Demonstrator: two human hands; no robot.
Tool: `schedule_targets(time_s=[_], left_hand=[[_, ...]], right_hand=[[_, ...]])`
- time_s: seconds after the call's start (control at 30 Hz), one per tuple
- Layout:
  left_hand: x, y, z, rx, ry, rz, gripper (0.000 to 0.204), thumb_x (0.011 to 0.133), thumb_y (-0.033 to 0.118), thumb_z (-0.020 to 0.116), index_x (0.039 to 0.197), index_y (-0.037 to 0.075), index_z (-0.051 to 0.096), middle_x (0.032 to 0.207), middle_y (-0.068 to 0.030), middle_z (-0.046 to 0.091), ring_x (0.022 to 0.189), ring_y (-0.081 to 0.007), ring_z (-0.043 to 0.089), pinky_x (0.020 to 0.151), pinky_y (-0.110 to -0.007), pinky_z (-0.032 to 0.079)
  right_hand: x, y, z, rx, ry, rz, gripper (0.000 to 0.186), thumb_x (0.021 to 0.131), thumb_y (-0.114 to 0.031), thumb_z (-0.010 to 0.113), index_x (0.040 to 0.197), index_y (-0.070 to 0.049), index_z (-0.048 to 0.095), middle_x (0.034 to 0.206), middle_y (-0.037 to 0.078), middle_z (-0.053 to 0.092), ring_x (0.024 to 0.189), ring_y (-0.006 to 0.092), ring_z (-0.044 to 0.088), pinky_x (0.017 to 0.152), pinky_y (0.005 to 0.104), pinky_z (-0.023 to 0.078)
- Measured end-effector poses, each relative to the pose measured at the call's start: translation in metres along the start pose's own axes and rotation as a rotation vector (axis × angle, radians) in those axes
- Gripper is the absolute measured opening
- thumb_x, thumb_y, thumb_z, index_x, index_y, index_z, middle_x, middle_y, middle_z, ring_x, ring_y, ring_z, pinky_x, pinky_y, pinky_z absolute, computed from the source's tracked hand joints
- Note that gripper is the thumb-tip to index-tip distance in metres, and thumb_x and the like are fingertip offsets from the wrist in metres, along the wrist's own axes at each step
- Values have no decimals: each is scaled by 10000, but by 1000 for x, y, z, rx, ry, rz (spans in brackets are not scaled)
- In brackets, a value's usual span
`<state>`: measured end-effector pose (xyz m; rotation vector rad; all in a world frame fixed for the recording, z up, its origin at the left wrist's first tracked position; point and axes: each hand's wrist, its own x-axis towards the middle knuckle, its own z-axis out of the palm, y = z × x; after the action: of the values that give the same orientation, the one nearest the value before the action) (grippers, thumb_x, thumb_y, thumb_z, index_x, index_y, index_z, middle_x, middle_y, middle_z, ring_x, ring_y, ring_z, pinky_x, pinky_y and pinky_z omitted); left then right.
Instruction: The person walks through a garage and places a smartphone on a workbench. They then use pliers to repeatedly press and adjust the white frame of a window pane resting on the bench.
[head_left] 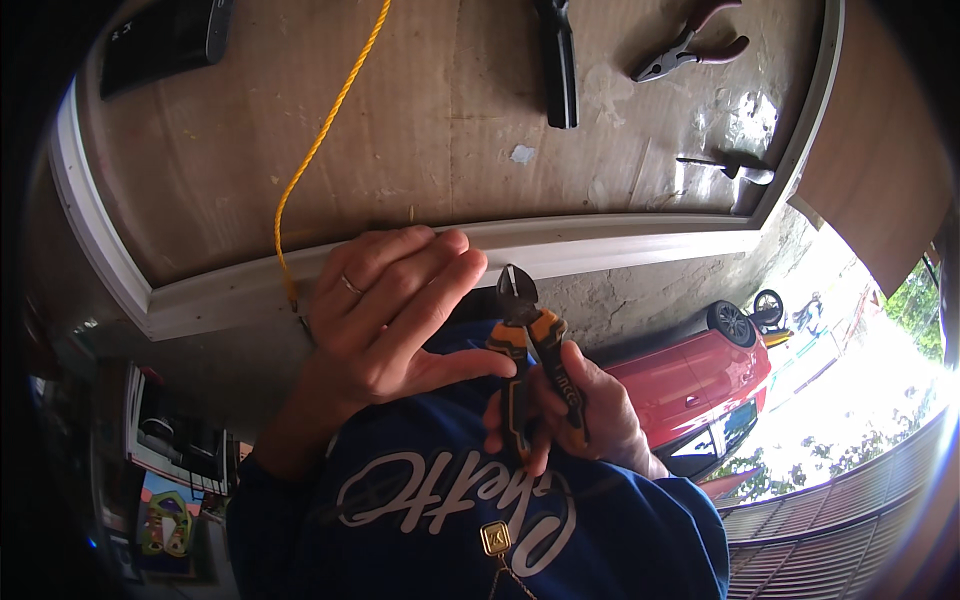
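Observation:
My right hand (600, 405) is wrapped round the handles of diagonal cutters (518, 308) with black and yellow grips. Their jaws point away from me toward the table edge, and the two handles stand a little apart. My left hand (385, 315) has its fingers stretched out over the white table rim (600, 240), holding nothing that I can see. Its thumb reaches across to the cutters' left handle and seems to touch it. Left of that hand, a yellow twisted rope (328, 125) runs down the brown tabletop and over the rim, its dark end hanging just past it.
Pliers with dark red handles (690, 45) lie at the far right, above a small screwdriver (735, 170). A long black object (560, 70) lies at the far middle, a black box-like object (165, 42) at the far left. Beyond the table on the right stands a red car (690, 385).

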<state>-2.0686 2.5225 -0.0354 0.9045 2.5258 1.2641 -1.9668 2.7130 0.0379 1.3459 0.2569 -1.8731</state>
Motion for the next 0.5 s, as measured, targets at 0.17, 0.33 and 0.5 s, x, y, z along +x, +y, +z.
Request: schedule_targets(time_s=[0.17, 0.33, 0.5], left_hand=[[0, 0, 2, -9, -19, 18, 694, 668, 583, 714, 1014, -14, 640, 963, -111, 663, 912, -253, 618, 796, -357, 481], [1, 0, 2, -11, -15, 20, 690, 679, 582, 704, 1017, -16, 640, 958, -108, 662, 909, -251, 619, 796, -354, 479], [1, 0, 2, -22, -6, 15, 670, 698, 579, 687, 1012, -12, 646, 954, -104, 661, 906, -248, 622, 794, -350, 483]], right_hand=[[0, -1, -2, 32, -5, 0, 618, 912, -572, 354, 648, -25, 468, 997, 364, 536, 866, 484, 609, 463, 415, 577], [-4, -10, 5, 41, 37, 61, 590, 921, -558, 345, 757, -3, 457, 1007, 348, 545, 891, 469, 609, 484, 412, 583], [-9, -18, 9, 58, -29, 108, 660, 948, -535, 271, 1251, 44, 363, 1042, 290, 560, 912, 388, 621, 511, 356, 590]])
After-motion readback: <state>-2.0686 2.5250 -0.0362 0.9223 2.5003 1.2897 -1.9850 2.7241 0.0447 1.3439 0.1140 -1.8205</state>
